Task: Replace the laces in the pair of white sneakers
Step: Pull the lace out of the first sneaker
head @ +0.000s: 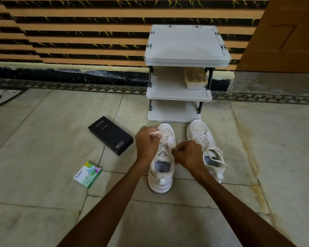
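The fingers of the left hand (146,143) are clenched round a bunched end of the lace (156,133) and hold it up over the front half of the left sneaker (161,182). The right hand (189,155) is curled as well, its thumb and fingertips pinching the lace's other run at the sneaker's right edge, just beside the tongue. Between the hands the lace crosses the upper eyelets loosely; which eyelets it passes through cannot be made out. This sneaker stands upright on the floor (43,139), heel toward the person and toe pointing away, with a black logo on the tongue and the printed insole in view. The right sneaker (197,127) stands near it on the right, a gap between them, toe also pointing away and turned slightly. The other lace (205,139) runs through its eyelets, the ends lying slack over the collar and down its right side. Both bare forearms reach in from the lower edge. Left of the sneakers a black box (111,135) lies flat, printed "vivo" and "120W". Nearer the person lies a small green and white packet (87,174). Just beyond the toes stands a white three-shelf rack (185,45) against a striped wall, with a beige tub (195,78) on the right of its middle shelf. A brown door (284,32) fills the upper right.
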A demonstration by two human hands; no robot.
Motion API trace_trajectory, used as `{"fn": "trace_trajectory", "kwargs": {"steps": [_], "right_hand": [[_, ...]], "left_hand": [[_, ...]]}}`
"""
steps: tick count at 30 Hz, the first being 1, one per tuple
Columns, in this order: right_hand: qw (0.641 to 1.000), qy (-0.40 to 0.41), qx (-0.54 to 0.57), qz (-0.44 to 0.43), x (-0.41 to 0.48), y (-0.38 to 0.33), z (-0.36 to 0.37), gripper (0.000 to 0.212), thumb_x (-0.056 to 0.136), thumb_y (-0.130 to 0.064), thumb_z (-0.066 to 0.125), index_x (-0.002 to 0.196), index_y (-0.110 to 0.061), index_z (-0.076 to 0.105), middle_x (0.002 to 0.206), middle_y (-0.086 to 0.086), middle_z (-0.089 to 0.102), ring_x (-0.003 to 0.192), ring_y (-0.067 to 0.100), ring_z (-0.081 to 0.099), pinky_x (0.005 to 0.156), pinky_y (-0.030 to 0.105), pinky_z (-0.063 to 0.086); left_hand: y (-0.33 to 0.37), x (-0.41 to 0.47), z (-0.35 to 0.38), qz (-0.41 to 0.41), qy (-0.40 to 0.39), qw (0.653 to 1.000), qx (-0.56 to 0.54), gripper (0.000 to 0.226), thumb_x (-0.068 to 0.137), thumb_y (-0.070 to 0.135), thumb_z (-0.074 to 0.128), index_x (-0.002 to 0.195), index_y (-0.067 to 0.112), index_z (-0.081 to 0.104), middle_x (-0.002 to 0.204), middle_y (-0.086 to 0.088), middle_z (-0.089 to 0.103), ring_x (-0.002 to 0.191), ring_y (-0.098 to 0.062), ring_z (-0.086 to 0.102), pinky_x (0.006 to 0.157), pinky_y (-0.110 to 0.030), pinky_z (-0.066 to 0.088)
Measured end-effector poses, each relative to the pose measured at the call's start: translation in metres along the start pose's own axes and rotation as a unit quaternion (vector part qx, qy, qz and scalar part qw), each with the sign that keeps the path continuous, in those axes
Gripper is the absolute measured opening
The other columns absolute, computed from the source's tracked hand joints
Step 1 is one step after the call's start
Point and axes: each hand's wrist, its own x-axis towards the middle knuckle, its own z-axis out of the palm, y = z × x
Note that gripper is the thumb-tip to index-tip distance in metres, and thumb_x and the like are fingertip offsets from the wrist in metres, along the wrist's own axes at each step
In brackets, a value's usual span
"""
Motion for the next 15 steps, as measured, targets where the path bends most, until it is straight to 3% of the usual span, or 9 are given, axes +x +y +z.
{"fn": "trace_trajectory", "kwargs": {"steps": [2,5,6,7,10,12,14,15], "right_hand": [[1.0,0.001,0.003,-0.003,-0.001,0.001,-0.001,0.014,0.079,-0.021,0.072,0.067,-0.016,0.072,0.064,0.004,0.072,0.06,0.022,0.07,0.069,0.04,0.06],[1.0,0.004,-0.008,-0.02,-0.004,0.004,-0.004,0.011,0.08,-0.018,0.071,0.069,-0.015,0.073,0.066,0.005,0.072,0.06,0.021,0.07,0.07,0.04,0.059],[1.0,0.003,-0.011,-0.018,-0.004,0.005,-0.006,0.01,0.08,-0.018,0.071,0.071,-0.014,0.074,0.067,0.006,0.073,0.062,0.023,0.07,0.072,0.04,0.059],[1.0,0.0,-0.005,-0.014,-0.003,0.006,-0.008,0.009,0.081,-0.018,0.071,0.073,-0.013,0.074,0.068,0.007,0.073,0.064,0.024,0.07,0.074,0.041,0.059],[1.0,-0.016,0.009,-0.01,-0.002,0.005,-0.01,0.006,0.081,-0.018,0.071,0.078,-0.013,0.073,0.068,0.008,0.073,0.062,0.023,0.071,0.076,0.041,0.059],[0.999,-0.017,-0.009,-0.034,-0.001,0.004,-0.008,0.01,0.081,-0.02,0.071,0.089,-0.013,0.072,0.076,0.005,0.074,0.066,0.021,0.071,0.076,0.039,0.058],[0.996,-0.008,-0.05,-0.073,-0.001,0.002,-0.004,0.016,0.082,-0.023,0.07,0.097,-0.016,0.071,0.083,0.002,0.074,0.074,0.018,0.07,0.075,0.032,0.056],[0.993,-0.003,-0.074,-0.093,-0.001,0.001,-0.002,0.016,0.083,-0.025,0.069,0.097,-0.018,0.071,0.085,0.0,0.073,0.077,0.017,0.069,0.074,0.03,0.055]], "left_hand": [[0.003,0.012,-0.005,-0.192,0.07,0.958,-0.201,0.013,0.087,0.002,0.059,0.083,0.011,0.066,0.091,-0.01,0.064,0.079,-0.018,0.058,0.067,-0.031,0.05],[0.004,0.025,-0.016,-0.354,0.059,0.79,-0.498,0.02,0.099,0.006,0.041,0.088,0.01,0.056,0.073,-0.002,0.059,0.055,-0.011,0.059,0.057,-0.025,0.051],[0.002,0.029,-0.019,-0.373,0.05,0.766,-0.522,0.023,0.101,0.009,0.036,0.084,0.011,0.052,0.068,0.0,0.054,0.044,-0.008,0.052,0.046,-0.021,0.044],[0.0,0.03,-0.019,-0.371,0.034,0.785,-0.495,0.025,0.101,0.012,0.034,0.083,0.011,0.051,0.067,0.0,0.049,0.04,-0.007,0.045,0.04,-0.019,0.036],[-0.002,0.024,-0.013,-0.308,-0.03,0.925,-0.221,0.029,0.103,0.02,0.036,0.101,0.001,0.058,0.074,-0.006,0.056,0.054,-0.013,0.052,0.047,-0.023,0.039],[-0.005,0.015,-0.008,-0.269,-0.04,0.958,-0.087,0.039,0.102,0.032,0.042,0.125,0.002,0.049,0.103,-0.012,0.06,0.083,-0.021,0.06,0.064,-0.031,0.049],[-0.008,0.005,-0.005,-0.232,-0.054,0.971,0.02,0.062,0.095,0.043,0.054,0.141,0.006,0.035,0.135,-0.015,0.044,0.117,-0.03,0.05,0.089,-0.038,0.047],[-0.008,-0.001,-0.005,-0.199,-0.057,0.975,0.085,0.072,0.091,0.047,0.059,0.143,0.007,0.031,0.141,-0.015,0.035,0.125,-0.031,0.041,0.093,-0.039,0.043]]}}
